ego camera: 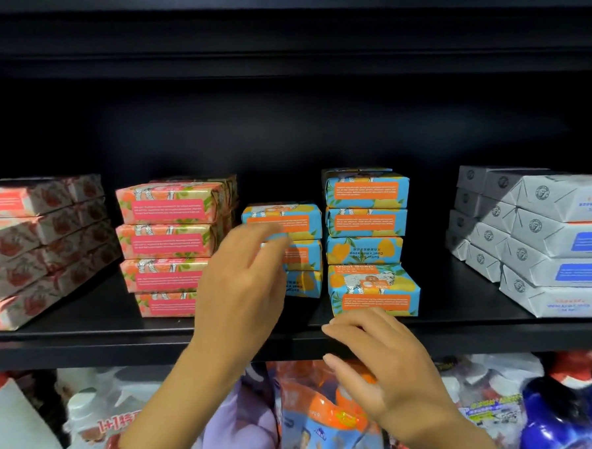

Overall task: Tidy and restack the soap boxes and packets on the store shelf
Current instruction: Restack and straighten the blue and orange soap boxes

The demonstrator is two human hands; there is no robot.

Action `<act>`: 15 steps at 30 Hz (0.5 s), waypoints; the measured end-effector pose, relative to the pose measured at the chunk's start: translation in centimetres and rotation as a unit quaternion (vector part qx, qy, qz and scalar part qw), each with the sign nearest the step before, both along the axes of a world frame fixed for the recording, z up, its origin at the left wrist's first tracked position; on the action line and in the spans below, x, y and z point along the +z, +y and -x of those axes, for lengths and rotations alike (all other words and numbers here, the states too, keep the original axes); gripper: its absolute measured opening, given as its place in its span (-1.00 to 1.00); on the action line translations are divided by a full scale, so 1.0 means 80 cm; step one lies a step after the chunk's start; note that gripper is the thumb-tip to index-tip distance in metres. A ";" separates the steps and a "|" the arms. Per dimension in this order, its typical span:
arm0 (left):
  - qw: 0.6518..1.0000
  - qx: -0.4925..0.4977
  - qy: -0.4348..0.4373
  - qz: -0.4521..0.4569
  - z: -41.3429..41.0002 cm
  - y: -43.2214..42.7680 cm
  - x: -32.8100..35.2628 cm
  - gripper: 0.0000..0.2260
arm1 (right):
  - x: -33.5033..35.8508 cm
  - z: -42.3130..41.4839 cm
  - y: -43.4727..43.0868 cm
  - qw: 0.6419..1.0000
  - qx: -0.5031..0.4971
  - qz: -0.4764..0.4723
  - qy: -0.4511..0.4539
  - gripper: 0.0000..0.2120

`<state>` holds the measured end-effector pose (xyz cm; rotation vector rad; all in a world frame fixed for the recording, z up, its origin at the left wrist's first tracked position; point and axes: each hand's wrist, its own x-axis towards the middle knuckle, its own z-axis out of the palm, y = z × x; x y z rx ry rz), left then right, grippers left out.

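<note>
Black metal shelf [88, 338] carries five groups of wrapped soap. From the largest: grey-white paper packets [546, 245] at right and red-patterned packets [32, 252] at left, both fanned askew; pink floral packets [172, 237], four high; the tall blue-and-orange box stack [366, 220], whose bottom box [373, 292] juts forward and is skewed; the short blue-and-orange stack [287, 221] beside it. Step in hand, as judged: squaring the blue stacks. Left hand [243, 285] reaches across the short stack, fingers bent and blurred; grip cannot be determined. Right hand [380, 357] is loosely curled and empty at the shelf edge, just below the jutting box. Next move calls for pushing that box flush.
</note>
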<state>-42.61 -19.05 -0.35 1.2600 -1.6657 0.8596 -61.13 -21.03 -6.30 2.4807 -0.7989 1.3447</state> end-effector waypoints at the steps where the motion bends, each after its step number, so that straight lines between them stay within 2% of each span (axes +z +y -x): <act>1: 1.000 -0.030 -0.005 0.000 -0.003 0.003 -0.013 -0.85 | 0.005 0.005 0.000 0.999 0.013 -0.011 -0.035 -0.73; 3: 0.997 -0.071 -0.009 -0.041 -0.009 0.009 -0.034 -0.85 | 0.019 0.017 -0.005 0.996 0.012 -0.006 -0.088 -0.75; 5: 0.993 -0.075 -0.010 -0.094 -0.013 0.010 -0.043 -0.78 | 0.036 0.029 -0.015 0.995 -0.012 -0.020 -0.096 -0.73; 10: 0.986 -0.057 -0.002 -0.155 -0.012 0.010 -0.043 -0.67 | 0.053 0.044 -0.037 0.986 -0.063 -0.151 0.031 -0.46; 15: 0.983 -0.062 0.009 -0.173 -0.012 0.012 -0.039 -0.67 | 0.056 0.048 -0.034 0.990 -0.038 -0.130 0.044 -0.49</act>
